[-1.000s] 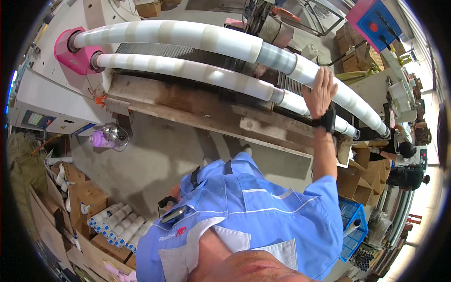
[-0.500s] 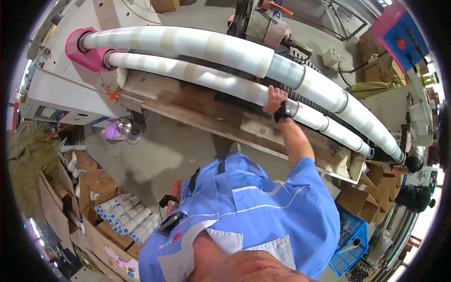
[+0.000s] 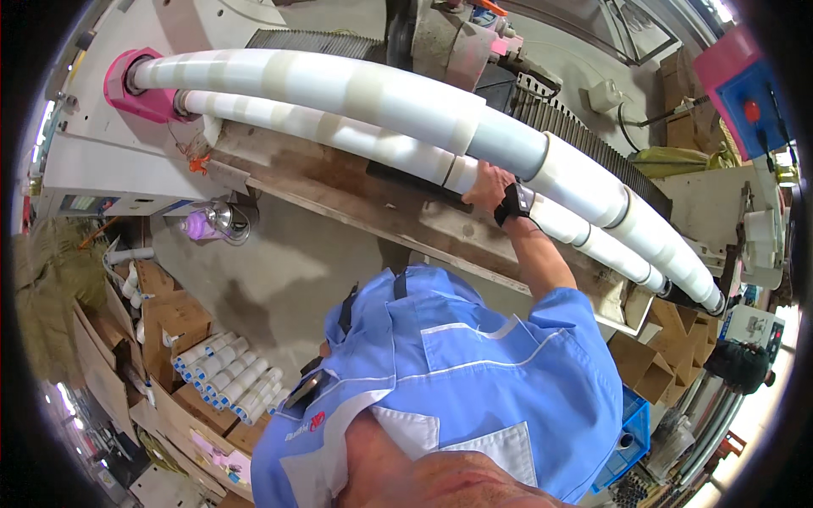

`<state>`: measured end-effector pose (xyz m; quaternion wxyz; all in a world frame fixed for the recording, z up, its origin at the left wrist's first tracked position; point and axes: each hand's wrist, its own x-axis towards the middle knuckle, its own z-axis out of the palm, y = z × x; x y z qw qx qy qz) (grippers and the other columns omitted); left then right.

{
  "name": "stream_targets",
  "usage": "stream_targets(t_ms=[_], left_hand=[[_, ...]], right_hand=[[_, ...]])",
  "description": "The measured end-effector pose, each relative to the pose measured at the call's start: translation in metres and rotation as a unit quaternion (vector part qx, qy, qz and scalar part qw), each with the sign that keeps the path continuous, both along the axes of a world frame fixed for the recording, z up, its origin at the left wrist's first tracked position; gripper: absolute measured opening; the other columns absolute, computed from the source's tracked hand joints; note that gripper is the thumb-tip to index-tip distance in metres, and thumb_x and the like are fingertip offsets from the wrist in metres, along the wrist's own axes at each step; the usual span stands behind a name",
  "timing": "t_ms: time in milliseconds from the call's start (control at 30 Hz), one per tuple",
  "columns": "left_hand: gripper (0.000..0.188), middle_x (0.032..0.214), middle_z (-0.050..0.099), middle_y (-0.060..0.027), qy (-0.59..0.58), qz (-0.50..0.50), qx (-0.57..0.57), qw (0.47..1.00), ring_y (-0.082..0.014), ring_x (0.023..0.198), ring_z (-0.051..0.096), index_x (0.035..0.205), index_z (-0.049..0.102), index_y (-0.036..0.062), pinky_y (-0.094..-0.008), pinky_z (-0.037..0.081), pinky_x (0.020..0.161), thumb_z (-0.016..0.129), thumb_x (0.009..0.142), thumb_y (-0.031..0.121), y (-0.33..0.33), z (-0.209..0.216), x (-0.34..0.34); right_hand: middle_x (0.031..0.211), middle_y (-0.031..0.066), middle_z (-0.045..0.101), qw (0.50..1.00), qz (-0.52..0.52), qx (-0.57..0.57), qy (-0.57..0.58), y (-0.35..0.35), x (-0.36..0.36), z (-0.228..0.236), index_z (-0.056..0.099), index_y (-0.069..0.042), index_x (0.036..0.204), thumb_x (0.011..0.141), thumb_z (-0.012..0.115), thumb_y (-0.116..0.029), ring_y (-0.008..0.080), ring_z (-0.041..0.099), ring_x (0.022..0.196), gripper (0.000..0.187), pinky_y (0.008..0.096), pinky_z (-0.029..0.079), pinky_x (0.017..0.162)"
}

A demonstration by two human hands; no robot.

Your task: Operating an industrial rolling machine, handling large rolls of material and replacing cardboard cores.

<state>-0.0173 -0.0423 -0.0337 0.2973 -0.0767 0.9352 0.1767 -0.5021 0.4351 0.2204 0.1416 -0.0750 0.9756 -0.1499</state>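
Two long bars, each sleeved with white rolls, run side by side from the machine at left toward the lower right. My right hand (image 3: 489,188), with a black device strapped to its wrist, curls over the nearer, thinner white roll (image 3: 460,173). A dark seam divides that short piece from the longer white roll (image 3: 339,134) on its left. Beyond my fingers lies the thicker far roll (image 3: 398,95), with a bare grey stretch (image 3: 508,148) of its bar close to my hand. My left hand is almost wholly hidden behind my blue work shirt; its fingers do not show.
A pink fitting (image 3: 127,95) carries the bars' left ends. Below them runs a stained trough (image 3: 339,199). At lower left, several white rolls (image 3: 233,377) lie by open cartons (image 3: 174,326). A blue crate (image 3: 628,436) stands at lower right; a person in dark clothes (image 3: 735,366) is farther right.
A dark seam now shows in the nearer roll, left of my right hand, which stays on it. My left hand, seen beside my hip before, has gone behind my shirt. The view has shifted slightly.
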Motion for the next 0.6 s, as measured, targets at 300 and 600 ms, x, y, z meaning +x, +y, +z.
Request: stream_targets(t_ms=[300, 600], left_hand=[[0.016, 0.075, 0.062, -0.0091, 0.145, 0.101, 0.172, 0.969, -0.0251, 0.062, 0.06, 0.093, 0.064, 0.0078, -0.0394, 0.047, 0.054, 0.067, 0.086, 0.022, -0.029, 0.046, -0.108], [0.024, 0.066, 0.054, 0.003, -0.007, 0.249, 0.356, 0.901, -0.0101, 0.054, 0.049, 0.083, 0.068, 0.0102, -0.0275, 0.038, 0.048, 0.065, 0.093, 0.032, -0.078, 0.033, -0.155]], right_hand=[[0.137, 0.0189, 0.053, 0.98, -0.049, 0.031, 0.191, 0.07, 0.069, -0.041, 0.044, -0.009, 0.141, 0.068, 0.082, -0.025, 0.0381, 0.047, 0.131, 0.084, 0.0524, 0.033, 0.112], [0.134, 0.017, 0.054, 0.913, -0.097, -0.103, 0.384, 0.024, 0.135, 0.086, 0.055, -0.004, 0.129, 0.073, 0.079, -0.011, 0.0367, 0.047, 0.128, 0.062, 0.0496, 0.04, 0.107]])
